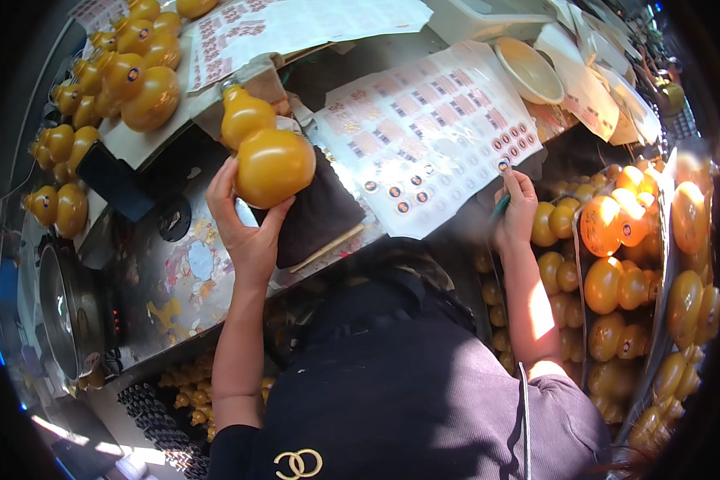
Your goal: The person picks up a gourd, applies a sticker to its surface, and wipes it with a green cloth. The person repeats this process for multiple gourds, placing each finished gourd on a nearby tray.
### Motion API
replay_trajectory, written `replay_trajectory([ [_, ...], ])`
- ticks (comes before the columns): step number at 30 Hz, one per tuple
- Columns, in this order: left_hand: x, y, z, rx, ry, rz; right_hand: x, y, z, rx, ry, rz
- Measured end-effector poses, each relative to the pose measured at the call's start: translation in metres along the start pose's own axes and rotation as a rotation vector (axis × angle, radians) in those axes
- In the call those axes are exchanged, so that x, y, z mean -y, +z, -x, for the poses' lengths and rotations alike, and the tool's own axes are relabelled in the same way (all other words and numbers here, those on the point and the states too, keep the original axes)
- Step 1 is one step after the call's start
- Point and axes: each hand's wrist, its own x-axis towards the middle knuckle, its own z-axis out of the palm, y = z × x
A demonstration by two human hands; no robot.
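My left hand (248, 228) is wrapped round the lower bulb of a glossy amber-yellow gourd (276, 166), its narrow top tilted away from me. No sticker shows on the side of it that I see. At the right edge of a white sticker sheet (448, 88), my right hand (518, 212) pinches a small round dark-and-orange sticker (503, 165) at its fingertips. A thin green tool (499, 208) is tucked in the same hand; its kind is not clear. Several round stickers remain on the sheet's near part. Under the held gourd lies a dark cloth (320, 212).
More gourds (128, 76), some with round stickers, stand at the far left. A black phone (116, 182) leans near them, with a metal pan (68, 312) below. At right, bags hold many gourds (604, 284). A pale bowl (530, 70) sits behind the sheet.
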Motion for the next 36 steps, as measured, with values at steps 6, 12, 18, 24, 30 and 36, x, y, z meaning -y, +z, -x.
replay_trajectory([
  [6,0.007,0.000,0.004,0.148,-0.257,0.037,0.041,0.081,0.027,0.480,0.105,0.197],
  [12,0.009,0.000,-0.005,0.100,-0.089,-0.117,0.070,0.190,0.037,0.952,-0.035,0.325],
  [18,0.005,-0.001,-0.006,0.079,-0.095,-0.133,0.064,0.268,0.035,1.271,-0.111,0.345],
  [24,0.003,-0.006,-0.010,0.105,-0.063,-0.220,0.057,0.295,0.031,1.455,-0.061,0.375],
  [30,0.016,-0.005,-0.008,0.161,-0.237,0.001,0.047,0.303,0.028,1.457,-0.049,0.374],
  [36,0.012,-0.005,-0.010,0.185,-0.221,-0.067,0.039,0.307,0.027,1.402,-0.066,0.362],
])
